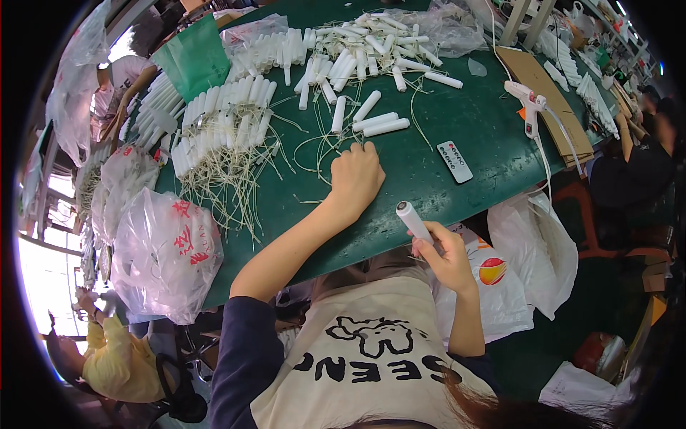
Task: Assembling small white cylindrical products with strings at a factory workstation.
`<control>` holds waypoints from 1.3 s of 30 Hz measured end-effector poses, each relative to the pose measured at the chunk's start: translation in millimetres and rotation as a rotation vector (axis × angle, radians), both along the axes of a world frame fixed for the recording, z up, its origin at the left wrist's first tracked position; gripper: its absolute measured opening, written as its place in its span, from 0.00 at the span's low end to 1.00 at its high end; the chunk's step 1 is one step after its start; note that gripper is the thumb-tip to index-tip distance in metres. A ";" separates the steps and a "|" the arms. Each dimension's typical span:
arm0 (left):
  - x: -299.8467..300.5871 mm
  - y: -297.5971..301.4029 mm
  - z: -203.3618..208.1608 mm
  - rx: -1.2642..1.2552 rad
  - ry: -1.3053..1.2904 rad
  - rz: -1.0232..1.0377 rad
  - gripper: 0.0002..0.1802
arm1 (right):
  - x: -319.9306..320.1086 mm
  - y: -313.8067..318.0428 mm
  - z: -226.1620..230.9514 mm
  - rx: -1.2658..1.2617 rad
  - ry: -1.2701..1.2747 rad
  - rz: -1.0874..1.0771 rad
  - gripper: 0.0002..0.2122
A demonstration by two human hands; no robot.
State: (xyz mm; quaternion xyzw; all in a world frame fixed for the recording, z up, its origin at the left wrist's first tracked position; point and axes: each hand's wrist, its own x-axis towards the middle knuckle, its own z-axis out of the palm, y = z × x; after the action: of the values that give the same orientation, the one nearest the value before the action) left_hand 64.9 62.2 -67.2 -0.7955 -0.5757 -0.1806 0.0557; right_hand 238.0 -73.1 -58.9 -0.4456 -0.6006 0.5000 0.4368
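Note:
My right hand (446, 259) is closed around a white plastic tube (413, 219), held tilted over the table's front edge with its dark-centred end up. Further in, my left hand (357, 175) rests on the green table with its fingers curled. Its fingertips are partly hidden, and what they hold, if anything, does not show. Just beyond it lie several loose white tubes (386, 126) and thin pale wires (319, 154). To the right is a small white remote control (454, 161) with dark and red buttons.
Wired white tubes (223, 121) are stacked at the left, and more (371, 50) are heaped at the back. A glue gun (529, 104) with its cord lies by a cardboard sheet (564, 121). Plastic bags (168, 250) hang at the table's left edge. Other people (125, 361) sit nearby.

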 end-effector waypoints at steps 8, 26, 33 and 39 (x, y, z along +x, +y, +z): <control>11.5 0.4 6.5 0.006 0.197 0.026 0.08 | -3.8 0.7 -0.5 0.004 -0.001 0.007 0.08; 17.0 4.6 18.7 -0.059 0.379 0.100 0.02 | -1.2 -3.1 -0.2 0.030 -0.037 -0.021 0.09; -5.7 4.8 22.2 -0.084 -0.006 0.069 0.03 | 2.2 -3.3 2.5 0.009 -0.022 -0.049 0.10; -39.6 -4.7 57.3 -0.318 -0.574 -0.204 0.11 | 5.1 -1.7 -2.9 -0.017 0.053 -0.086 0.08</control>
State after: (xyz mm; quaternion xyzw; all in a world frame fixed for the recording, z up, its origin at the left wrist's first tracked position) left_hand 25.2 57.6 -9.9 -0.7643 -0.5065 -0.3096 -0.2518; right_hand 243.0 -74.7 -61.7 -0.4612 -0.5648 0.4975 0.4699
